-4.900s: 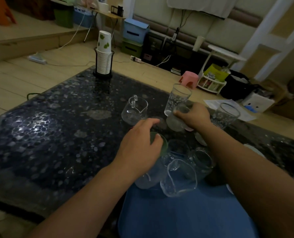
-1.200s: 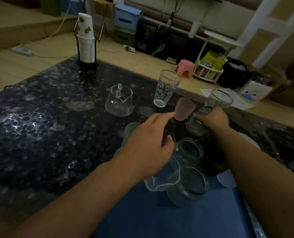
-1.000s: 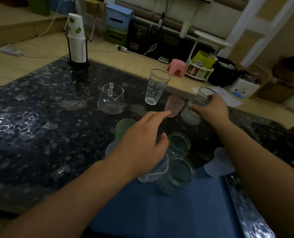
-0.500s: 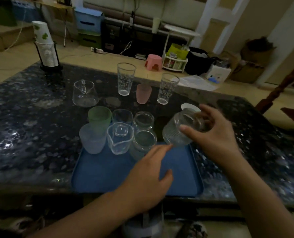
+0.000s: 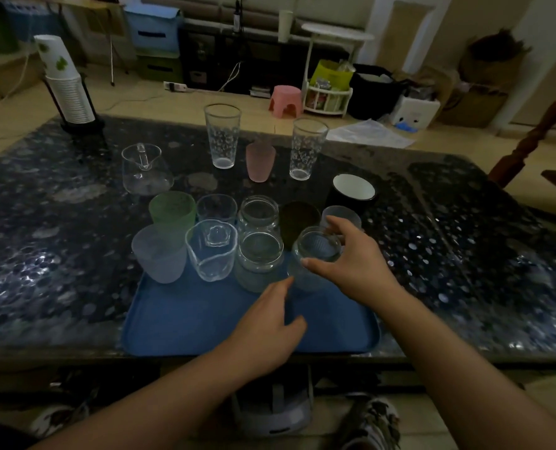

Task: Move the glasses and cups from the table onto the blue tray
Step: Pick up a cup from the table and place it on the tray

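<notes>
Down comes the ribbed glass (image 5: 315, 254) onto the blue tray (image 5: 205, 323) near its far-right corner, right hand (image 5: 351, 264) pinching its rim, left hand (image 5: 266, 323) relaxed, holding nothing.

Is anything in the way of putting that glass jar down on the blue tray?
Nothing visible is. The right hand holds the ribbed glass jar over the blue tray, next to another jar. The left hand hovers nearer, not under it.
</notes>
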